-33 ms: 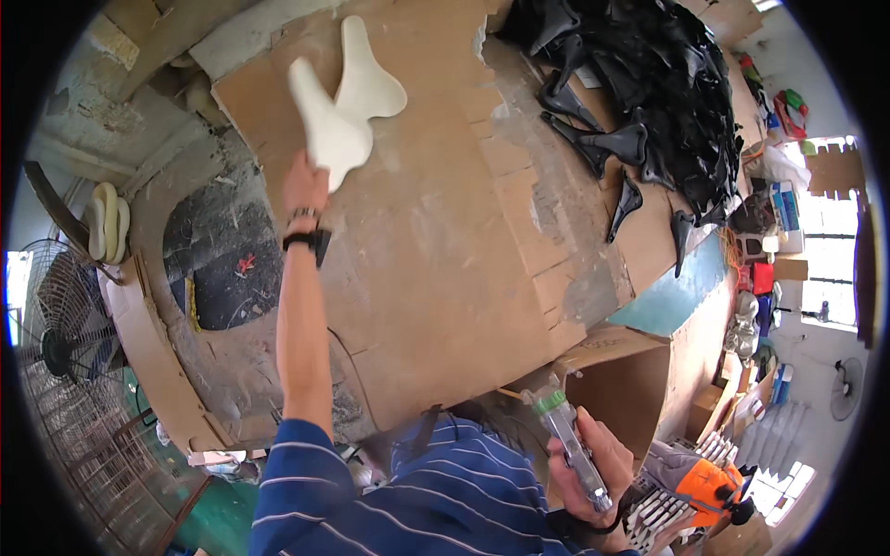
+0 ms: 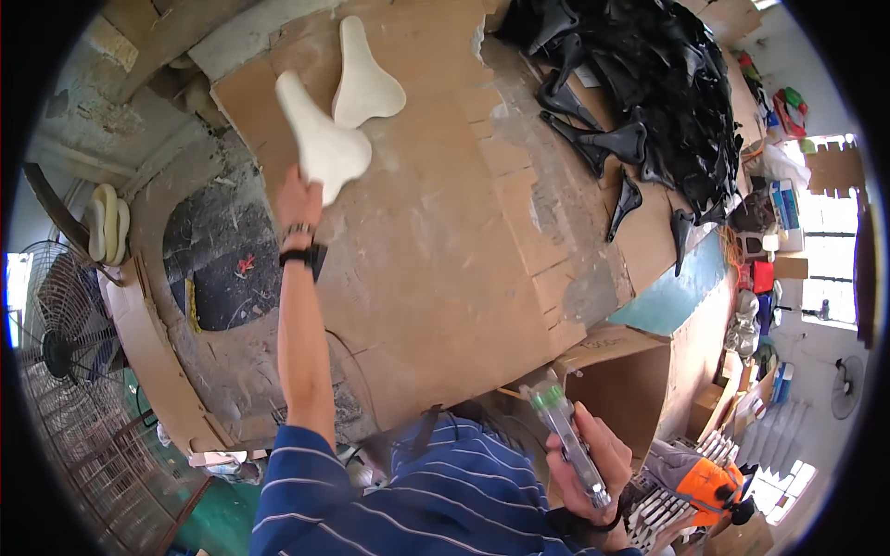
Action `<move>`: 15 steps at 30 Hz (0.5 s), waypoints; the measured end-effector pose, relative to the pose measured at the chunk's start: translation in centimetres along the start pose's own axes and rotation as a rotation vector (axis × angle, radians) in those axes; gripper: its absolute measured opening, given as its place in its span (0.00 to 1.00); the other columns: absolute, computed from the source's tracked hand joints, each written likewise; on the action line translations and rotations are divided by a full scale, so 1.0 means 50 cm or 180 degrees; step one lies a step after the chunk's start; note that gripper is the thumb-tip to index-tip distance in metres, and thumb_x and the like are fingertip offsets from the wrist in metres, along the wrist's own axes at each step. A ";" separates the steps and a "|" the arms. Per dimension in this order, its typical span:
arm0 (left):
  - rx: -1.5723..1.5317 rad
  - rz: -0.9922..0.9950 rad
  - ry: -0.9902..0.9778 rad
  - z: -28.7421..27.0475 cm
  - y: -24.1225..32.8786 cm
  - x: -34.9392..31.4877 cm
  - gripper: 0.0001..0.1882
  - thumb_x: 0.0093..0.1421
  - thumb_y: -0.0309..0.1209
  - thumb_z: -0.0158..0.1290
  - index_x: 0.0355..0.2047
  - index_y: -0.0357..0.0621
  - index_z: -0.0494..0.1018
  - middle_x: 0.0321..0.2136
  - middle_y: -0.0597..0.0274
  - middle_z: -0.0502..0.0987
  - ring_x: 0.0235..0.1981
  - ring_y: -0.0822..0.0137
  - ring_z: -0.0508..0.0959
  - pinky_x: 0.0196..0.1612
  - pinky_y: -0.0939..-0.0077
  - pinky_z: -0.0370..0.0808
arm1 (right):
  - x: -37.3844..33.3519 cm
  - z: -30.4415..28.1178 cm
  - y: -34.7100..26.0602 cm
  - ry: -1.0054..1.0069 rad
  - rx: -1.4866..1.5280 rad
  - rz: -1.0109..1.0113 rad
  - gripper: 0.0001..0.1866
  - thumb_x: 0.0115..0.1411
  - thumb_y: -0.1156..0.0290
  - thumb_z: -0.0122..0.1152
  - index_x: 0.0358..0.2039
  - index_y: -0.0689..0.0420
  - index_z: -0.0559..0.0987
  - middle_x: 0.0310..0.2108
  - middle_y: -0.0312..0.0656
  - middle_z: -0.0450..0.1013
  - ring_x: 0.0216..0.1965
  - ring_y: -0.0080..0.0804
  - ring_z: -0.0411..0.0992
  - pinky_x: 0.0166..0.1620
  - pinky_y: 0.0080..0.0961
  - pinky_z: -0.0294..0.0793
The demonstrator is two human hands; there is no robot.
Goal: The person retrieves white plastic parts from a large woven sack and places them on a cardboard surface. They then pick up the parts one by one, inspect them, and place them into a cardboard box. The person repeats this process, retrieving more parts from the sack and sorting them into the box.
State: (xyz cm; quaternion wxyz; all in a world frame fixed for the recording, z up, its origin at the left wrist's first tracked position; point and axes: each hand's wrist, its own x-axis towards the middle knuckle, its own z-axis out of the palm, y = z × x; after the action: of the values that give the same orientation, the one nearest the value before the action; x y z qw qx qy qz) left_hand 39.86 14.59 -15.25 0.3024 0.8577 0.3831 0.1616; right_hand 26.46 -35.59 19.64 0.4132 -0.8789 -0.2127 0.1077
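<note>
My left hand (image 2: 298, 198), nearer, pinches wide near end of white saddle (image 2: 329, 146) over worktop (image 2: 445, 250); nose points away, leaning left. My right hand (image 2: 598, 463), well apart, grips green-ended tool (image 2: 567, 434).

Bright window (image 2: 828, 246), pale wall (image 2: 805, 350), green floor (image 2: 221, 524)

From your head, the left fisheye camera looked down at close range on your hands (image 2: 298, 199) and the tabletop (image 2: 436, 250).
</note>
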 end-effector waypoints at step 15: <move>-0.0810 -0.0023 0.0327 -0.161 -0.111 -0.293 0.24 0.59 0.31 0.60 0.56 0.35 0.77 0.42 0.53 0.80 0.39 0.57 0.77 0.47 0.61 0.75 | 0.009 -0.013 -0.010 0.0404 0.0133 -0.0544 0.28 0.67 0.65 0.69 0.59 0.71 0.75 0.32 0.44 0.80 0.31 0.32 0.80 0.37 0.29 0.80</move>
State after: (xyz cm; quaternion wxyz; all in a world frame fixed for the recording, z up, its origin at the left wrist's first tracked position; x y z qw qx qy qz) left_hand 23.08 9.64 -13.32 0.3893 0.8017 0.3776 0.2515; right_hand 26.96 -35.52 20.41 0.4518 -0.8538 -0.2579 0.0205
